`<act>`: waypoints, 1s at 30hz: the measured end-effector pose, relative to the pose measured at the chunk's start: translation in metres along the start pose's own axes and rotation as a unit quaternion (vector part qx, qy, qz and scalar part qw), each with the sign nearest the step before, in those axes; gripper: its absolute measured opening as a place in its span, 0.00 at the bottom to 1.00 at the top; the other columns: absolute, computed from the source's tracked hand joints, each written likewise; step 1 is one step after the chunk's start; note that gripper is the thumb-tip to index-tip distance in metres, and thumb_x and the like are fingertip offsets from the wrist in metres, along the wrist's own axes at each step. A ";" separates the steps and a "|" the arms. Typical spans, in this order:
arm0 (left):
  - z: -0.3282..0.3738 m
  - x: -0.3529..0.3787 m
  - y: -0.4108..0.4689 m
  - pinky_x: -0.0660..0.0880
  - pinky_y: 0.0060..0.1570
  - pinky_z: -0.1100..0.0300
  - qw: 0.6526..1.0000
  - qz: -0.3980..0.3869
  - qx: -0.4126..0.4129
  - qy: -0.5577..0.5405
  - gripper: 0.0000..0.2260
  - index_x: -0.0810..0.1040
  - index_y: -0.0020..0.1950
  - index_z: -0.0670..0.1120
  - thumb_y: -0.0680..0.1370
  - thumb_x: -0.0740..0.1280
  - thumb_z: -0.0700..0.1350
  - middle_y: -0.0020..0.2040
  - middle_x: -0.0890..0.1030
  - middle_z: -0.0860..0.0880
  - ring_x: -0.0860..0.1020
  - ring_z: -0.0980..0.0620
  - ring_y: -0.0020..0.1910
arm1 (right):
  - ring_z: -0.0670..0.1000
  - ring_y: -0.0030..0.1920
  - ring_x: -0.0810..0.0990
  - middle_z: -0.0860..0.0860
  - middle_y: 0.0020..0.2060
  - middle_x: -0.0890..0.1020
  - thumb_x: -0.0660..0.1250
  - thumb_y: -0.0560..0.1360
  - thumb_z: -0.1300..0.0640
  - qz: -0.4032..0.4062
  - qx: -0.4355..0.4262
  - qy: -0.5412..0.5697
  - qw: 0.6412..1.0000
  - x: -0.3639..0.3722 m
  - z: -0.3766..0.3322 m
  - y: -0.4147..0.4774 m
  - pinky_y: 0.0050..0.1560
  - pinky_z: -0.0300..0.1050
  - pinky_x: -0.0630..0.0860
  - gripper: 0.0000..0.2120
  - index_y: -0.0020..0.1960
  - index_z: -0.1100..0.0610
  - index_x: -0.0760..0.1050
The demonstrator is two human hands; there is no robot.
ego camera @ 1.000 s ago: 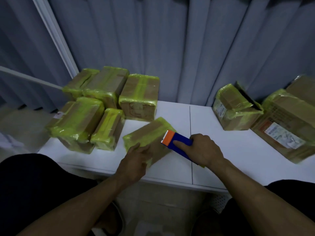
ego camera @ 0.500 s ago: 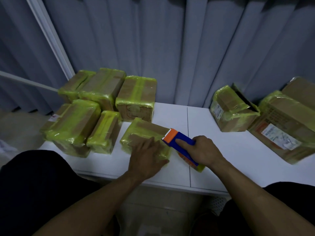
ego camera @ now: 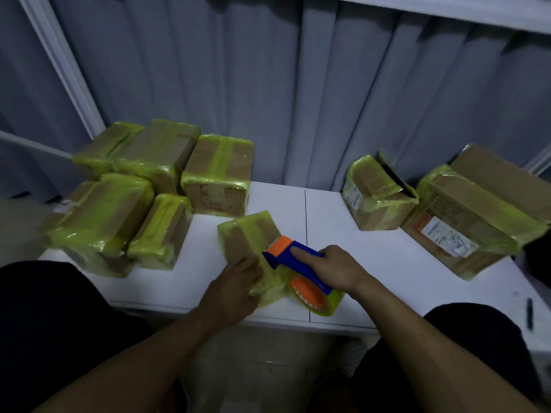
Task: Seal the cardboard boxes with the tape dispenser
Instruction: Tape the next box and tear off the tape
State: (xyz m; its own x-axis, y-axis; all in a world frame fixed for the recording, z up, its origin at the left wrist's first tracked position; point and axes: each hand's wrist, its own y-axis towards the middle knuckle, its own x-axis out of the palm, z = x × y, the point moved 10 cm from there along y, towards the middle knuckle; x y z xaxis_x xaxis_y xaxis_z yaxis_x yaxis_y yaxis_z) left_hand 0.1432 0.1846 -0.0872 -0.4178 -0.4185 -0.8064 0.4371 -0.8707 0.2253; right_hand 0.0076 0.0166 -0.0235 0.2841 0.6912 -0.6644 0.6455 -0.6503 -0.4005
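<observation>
Head view: R hand (ego camera: 338, 271) fingers curled round tape dispenser (ego camera: 293, 257), nose on small taped box (ego camera: 246, 238). L hand (ego camera: 231, 290) fingers flat on box's near end. Box mid-table (ego camera: 372, 257), btwn left box pile (ego camera: 119, 210) & right box pile (ego camera: 447, 210).

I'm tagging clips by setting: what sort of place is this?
Probably a makeshift parcel-packing spot: taped cardboard boxes piled on a white table before a grey curtain, and a tape dispenser in the right hand.

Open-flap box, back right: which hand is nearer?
Right. The right hand grips the tape dispenser in front and left of the open-flap box; the left hand rests on the small box, farther left.
</observation>
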 end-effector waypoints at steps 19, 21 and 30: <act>0.005 -0.064 -0.005 0.72 0.67 0.54 0.938 0.029 -0.190 -0.287 0.12 0.82 0.63 0.50 0.80 0.69 0.46 0.63 0.81 0.54 0.77 0.56 0.63 | 0.52 0.42 0.86 0.52 0.41 0.85 0.83 0.62 0.39 -0.055 -0.130 0.121 0.983 0.042 0.002 -0.052 0.46 0.53 0.82 0.24 0.49 0.54 0.82; 0.022 -0.061 -0.007 0.79 0.57 0.53 0.877 -0.025 -0.248 -0.410 0.11 0.85 0.56 0.48 0.80 0.67 0.52 0.52 0.86 0.51 0.84 0.50 0.53 | 0.56 0.43 0.85 0.54 0.43 0.84 0.83 0.60 0.37 -0.068 -0.148 0.131 0.978 0.045 0.000 -0.054 0.48 0.58 0.82 0.29 0.51 0.54 0.81; 0.022 -0.073 -0.012 0.80 0.56 0.46 0.873 -0.008 -0.258 -0.413 0.07 0.86 0.52 0.46 0.79 0.70 0.47 0.47 0.86 0.49 0.84 0.47 0.49 | 0.55 0.47 0.85 0.50 0.46 0.84 0.84 0.64 0.48 -0.095 -0.181 0.165 0.965 0.051 -0.008 -0.058 0.46 0.53 0.84 0.24 0.55 0.52 0.79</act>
State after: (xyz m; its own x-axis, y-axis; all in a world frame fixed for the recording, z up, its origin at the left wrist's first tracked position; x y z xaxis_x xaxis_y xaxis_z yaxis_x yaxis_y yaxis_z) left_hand 0.1512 0.2196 -0.0193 -0.7662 -0.6363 -0.0895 0.6375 -0.7350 -0.2310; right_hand -0.0096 0.0922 -0.0292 0.3073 0.8888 -0.3401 0.8966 -0.3902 -0.2095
